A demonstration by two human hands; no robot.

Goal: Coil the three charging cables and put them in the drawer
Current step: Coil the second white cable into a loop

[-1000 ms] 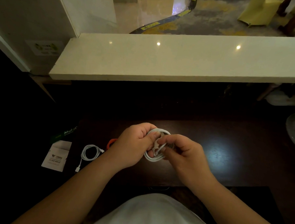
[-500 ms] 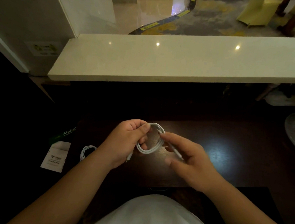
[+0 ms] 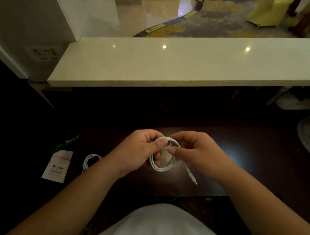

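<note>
A white charging cable [image 3: 161, 168] is wound into a small coil above the dark table [image 3: 246, 165]. My left hand [image 3: 138, 150] grips the coil's left side, thumb on top. My right hand [image 3: 195, 151] pinches the coil's right side between thumb and fingers. A loose end with its plug [image 3: 192, 177] hangs down to the right of the coil. A second white cable [image 3: 90, 161] lies coiled on the table to the left, partly hidden by my left forearm. No drawer is in view.
A white leaflet [image 3: 57, 166] and a dark green packet [image 3: 66, 142] lie at the table's left edge. A pale stone counter [image 3: 188, 63] runs across above the table. A round pale object [image 3: 309, 134] sits at the far right.
My right hand has moved back onto the coil and now pinches it. The loose plug end now hangs to the lower right. The orange item seen beside my left wrist is out of sight.
</note>
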